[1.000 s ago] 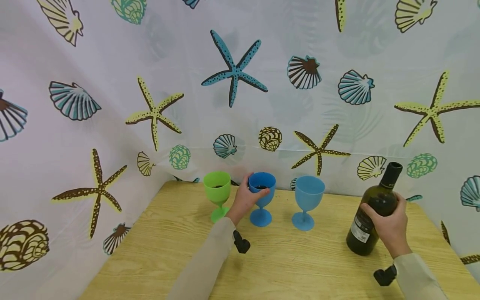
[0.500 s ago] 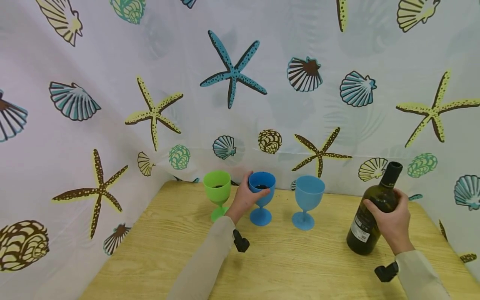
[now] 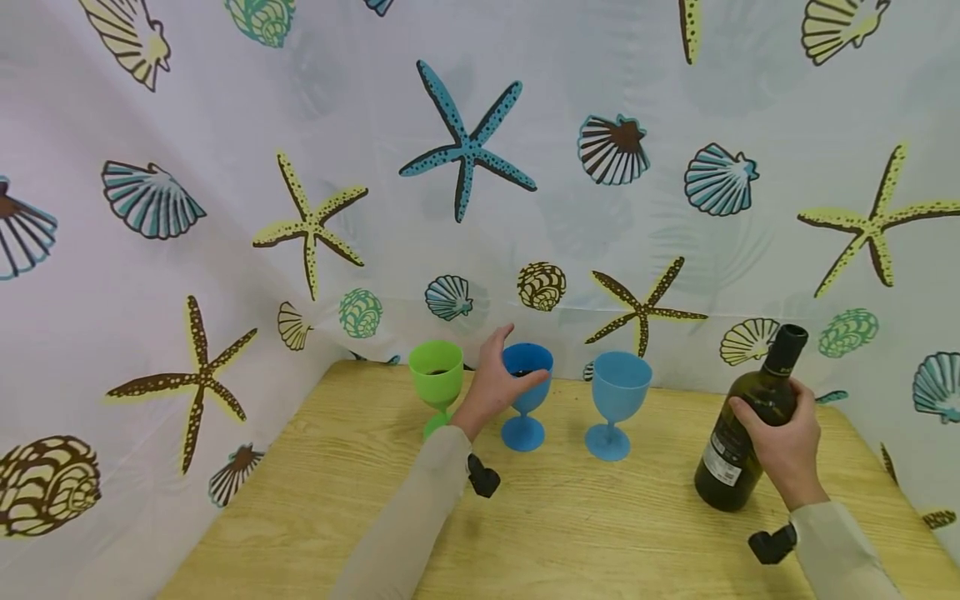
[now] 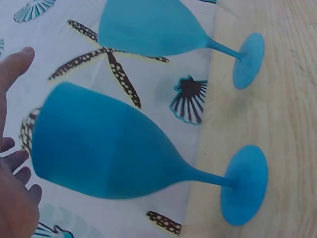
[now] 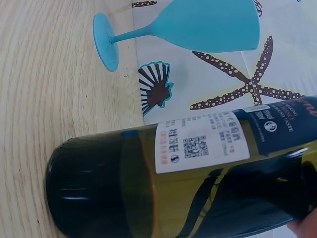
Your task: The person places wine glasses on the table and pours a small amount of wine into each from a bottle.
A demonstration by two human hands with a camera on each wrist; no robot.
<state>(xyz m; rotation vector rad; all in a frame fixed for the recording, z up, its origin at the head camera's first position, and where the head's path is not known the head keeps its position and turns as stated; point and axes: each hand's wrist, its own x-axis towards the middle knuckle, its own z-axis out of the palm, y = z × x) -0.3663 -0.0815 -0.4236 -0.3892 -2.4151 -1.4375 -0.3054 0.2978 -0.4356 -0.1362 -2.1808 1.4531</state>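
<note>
Our right hand point(image 3: 783, 446) wraps the shoulder of the dark wine bottle point(image 3: 738, 442), which stands at the table's right with its neck leaning slightly right and away. Our left hand point(image 3: 491, 387) has its fingers spread loosely beside the middle blue goblet point(image 3: 525, 392), barely touching it. The light-blue goblet point(image 3: 617, 400) stands between them, nearer the bottle.

On the pale, wood-grained tabletop point(image 3: 570, 533) stand a lime-green plastic goblet point(image 3: 436, 385), a deep blue plastic goblet point(image 3: 527, 398) right of it, and a lighter sky-blue plastic goblet point(image 3: 617, 402) further right. The dark olive-green glass wine bottle point(image 3: 746, 427) bears a white label and black top. Behind the tabletop hangs a white curtain point(image 3: 465, 158) printed with teal, yellow and brown starfish and shells.
</note>
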